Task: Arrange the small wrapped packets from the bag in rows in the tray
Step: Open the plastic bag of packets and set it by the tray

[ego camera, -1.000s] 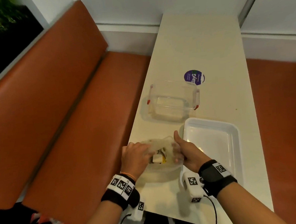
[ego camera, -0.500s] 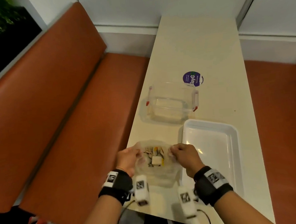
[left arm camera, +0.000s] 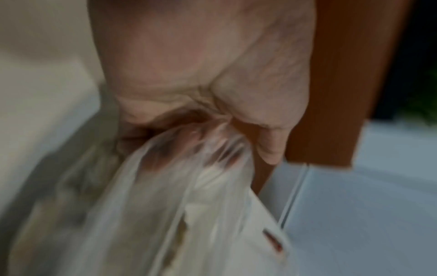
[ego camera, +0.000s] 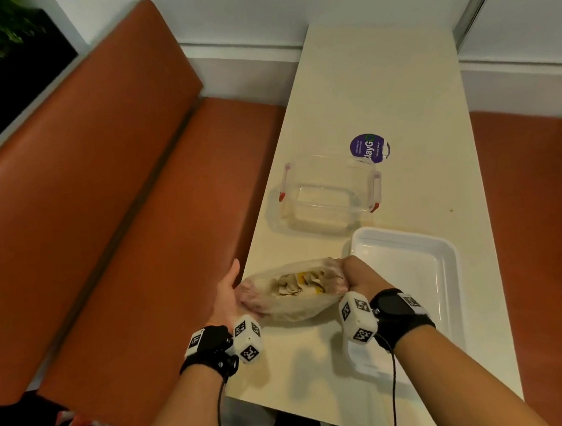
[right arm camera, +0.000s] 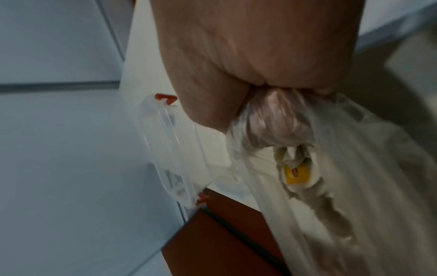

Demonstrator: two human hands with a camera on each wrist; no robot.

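A clear plastic bag (ego camera: 295, 302) lies on the table's near part, stretched wide between both hands. Inside it show several small wrapped packets (ego camera: 297, 282), pale with a yellow one (right arm camera: 296, 174) among them. My left hand (ego camera: 227, 295) grips the bag's left edge (left arm camera: 189, 153), bunched plastic in its curled fingers. My right hand (ego camera: 359, 275) clenches the bag's right edge (right arm camera: 272, 119) in a fist. The white tray (ego camera: 440, 259) stands right of the bag, with nothing in it.
A clear lidless container (ego camera: 329, 196) with red clips stands beyond the bag. A round purple sticker (ego camera: 367, 146) lies behind it. The table (ego camera: 380, 85) is narrow; orange bench seats (ego camera: 123, 189) run along both sides.
Both hands have pulled apart sideways, stretching the bag's mouth wide and flattening it. The wrists have turned so the marker cubes face up.
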